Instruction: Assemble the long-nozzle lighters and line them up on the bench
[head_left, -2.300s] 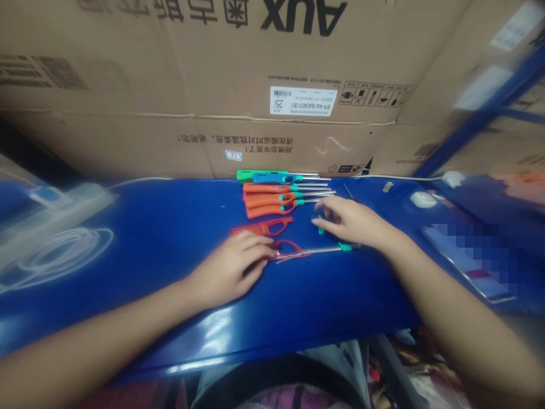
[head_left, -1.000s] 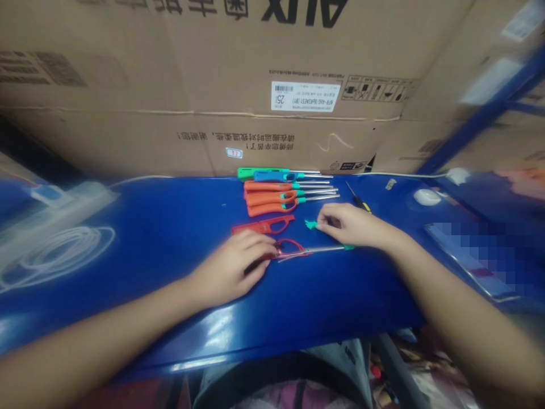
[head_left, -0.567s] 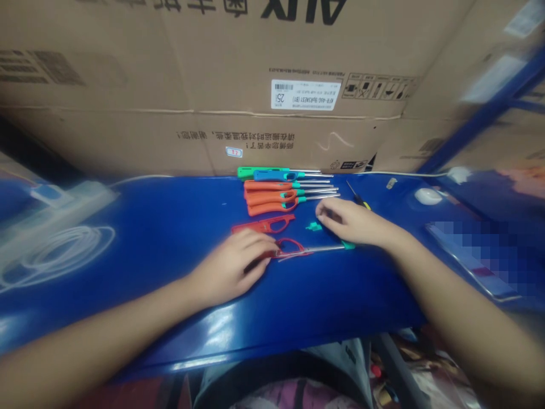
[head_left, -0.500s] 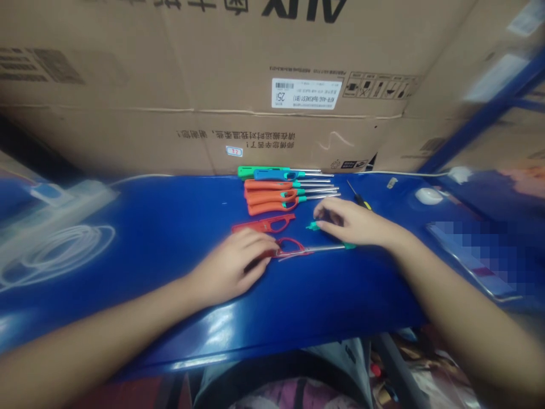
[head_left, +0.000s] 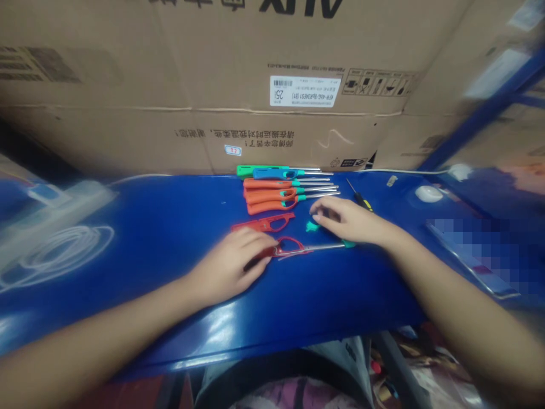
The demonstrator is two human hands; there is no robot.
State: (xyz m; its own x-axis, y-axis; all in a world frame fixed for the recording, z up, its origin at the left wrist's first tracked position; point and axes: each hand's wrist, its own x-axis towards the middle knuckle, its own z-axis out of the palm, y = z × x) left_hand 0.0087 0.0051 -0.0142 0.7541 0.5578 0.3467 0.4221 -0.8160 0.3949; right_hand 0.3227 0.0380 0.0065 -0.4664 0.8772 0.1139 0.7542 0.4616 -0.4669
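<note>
My left hand point(head_left: 234, 261) is closed around the handle end of a red lighter half-casing point(head_left: 291, 246) on the table. A thin metal tube point(head_left: 326, 247) runs right from it to a green tip piece point(head_left: 349, 243). My right hand point(head_left: 351, 218) hovers just above that tube, its curved fingers apart and nothing visible between them. Close below its fingertips, a small green plastic part point(head_left: 312, 226) lies loose. Another red casing half point(head_left: 264, 221) rests behind my left hand, which partly covers it.
Several orange lighters point(head_left: 270, 199) lie in a row behind, with a blue lighter point(head_left: 275, 174) and a green lighter point(head_left: 247, 170) against the cardboard box point(head_left: 140, 136). At right are a screwdriver point(head_left: 361, 200), a white mouse point(head_left: 428, 194) and a phone point(head_left: 472, 258). A coiled white cable point(head_left: 68, 247) lies left.
My right hand has come off the small green part and shifted slightly left and up, leaving that part on the table. My left hand stays on the red casing.
</note>
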